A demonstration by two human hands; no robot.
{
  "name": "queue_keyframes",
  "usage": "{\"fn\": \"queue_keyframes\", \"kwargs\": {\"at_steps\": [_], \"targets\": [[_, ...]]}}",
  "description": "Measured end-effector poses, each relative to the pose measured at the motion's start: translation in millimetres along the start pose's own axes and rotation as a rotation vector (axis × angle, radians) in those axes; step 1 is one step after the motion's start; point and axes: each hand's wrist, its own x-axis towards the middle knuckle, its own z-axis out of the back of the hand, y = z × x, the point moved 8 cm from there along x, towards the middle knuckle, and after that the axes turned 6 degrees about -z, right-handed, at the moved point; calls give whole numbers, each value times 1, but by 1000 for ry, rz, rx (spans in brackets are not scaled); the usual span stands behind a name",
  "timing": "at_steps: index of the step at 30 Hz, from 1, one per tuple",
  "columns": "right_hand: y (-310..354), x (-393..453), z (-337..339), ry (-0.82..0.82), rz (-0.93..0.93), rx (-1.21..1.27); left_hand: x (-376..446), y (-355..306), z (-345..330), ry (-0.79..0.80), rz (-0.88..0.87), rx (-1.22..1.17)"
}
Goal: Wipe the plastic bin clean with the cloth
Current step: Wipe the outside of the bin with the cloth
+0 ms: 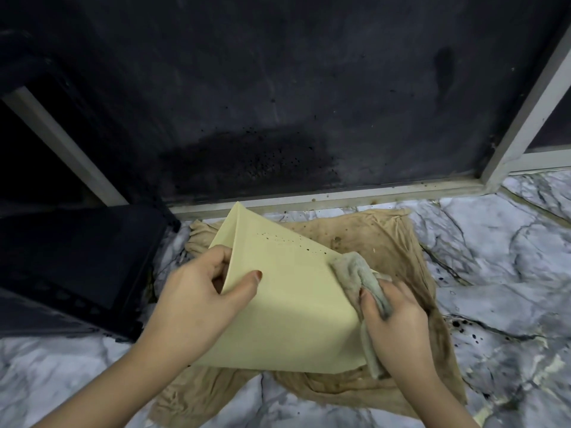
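A pale yellow plastic bin [287, 304] lies tipped on its side at the centre, one flat wall facing up with small dark specks near its far edge. My left hand [197, 298] grips the bin's left edge, thumb on top and fingers curled underneath. My right hand [395, 322] holds a bunched grey-beige cloth [355, 273] pressed against the bin's right edge. Part of the cloth hangs down past my wrist.
A stained tan sheet [386, 239] is spread under the bin on a marble-patterned floor [494, 288]. A black crate-like object [74, 264] stands close on the left. A dark wall panel with a pale frame [309, 196] runs behind. Dark splatter marks the floor at right.
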Motion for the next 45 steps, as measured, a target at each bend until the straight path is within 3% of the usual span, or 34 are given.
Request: {"fn": "queue_keyframes", "kwargs": {"at_steps": [3,11,17,23,26,30,36,40,45], "targets": [[-6,-2,2,5,3,-3,0,-7,-7,34,5,-70],[-11,-8,8,-46,-46,116,-1,-6,-14,-83,36,-355],[64,-12,-12,48,140,255,5,-3,-19,-77,48,-397],[101,19,-27,117,187,160,3,0,-15,-128,53,-384],[78,39,-30,114,109,104,1,0,-14,-135,46,-370],[-4,57,-22,98,-143,-17,-1,5,-12,-151,58,-375],[-84,38,-3,20,-358,-44,-3,5,-11,-175,47,-392],[-50,14,0,-45,-222,-61,-1,4,-10,-178,48,-387],[61,-8,-11,16,129,136,2,-1,-17,-146,47,-381]]}}
